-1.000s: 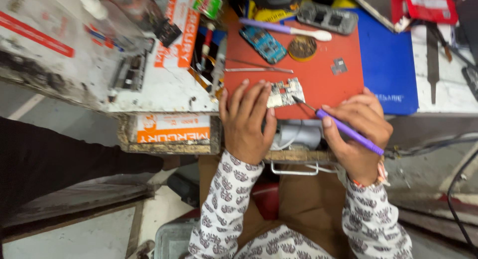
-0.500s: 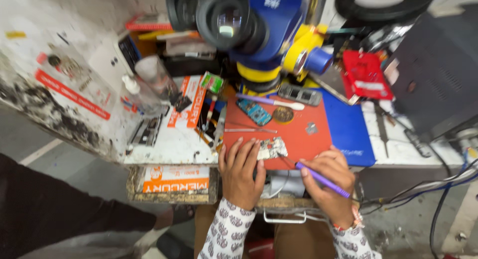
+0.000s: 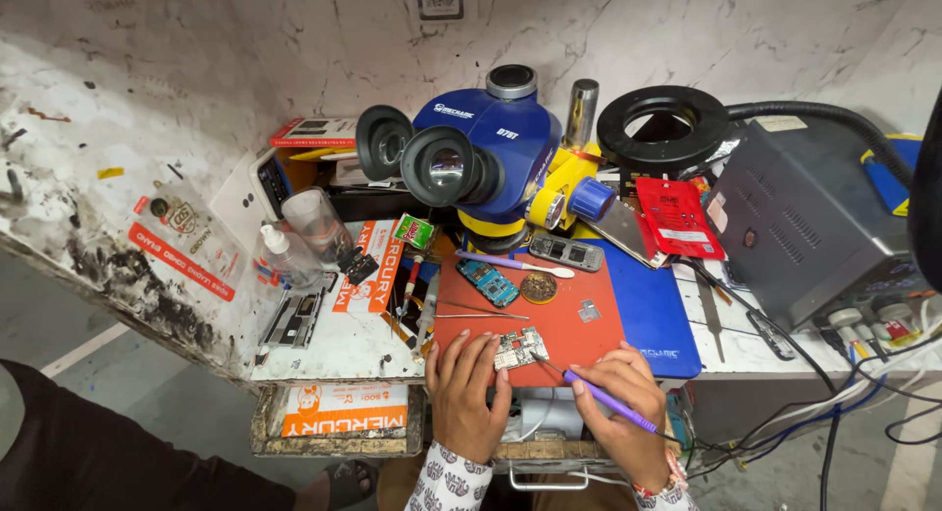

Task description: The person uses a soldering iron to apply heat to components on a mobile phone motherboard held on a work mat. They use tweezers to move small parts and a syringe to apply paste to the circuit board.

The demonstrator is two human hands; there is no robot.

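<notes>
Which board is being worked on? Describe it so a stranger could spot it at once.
Start at the big blue microscope and drop to the red mat below it. At the mat's near edge, by the left hand, lies the small pale circuit board. Unlike the teal board farther back, a purple tool in the right hand points at it.

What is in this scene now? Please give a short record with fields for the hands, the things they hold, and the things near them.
left hand: left hand rests on the red mat, fingers touching the small circuit board
right hand: right hand holds a purple tool, tip pointing at the board
behind the board: tweezers, second circuit board, round coin-like part
above the mat: blue microscope
right side: grey box with cables
</notes>
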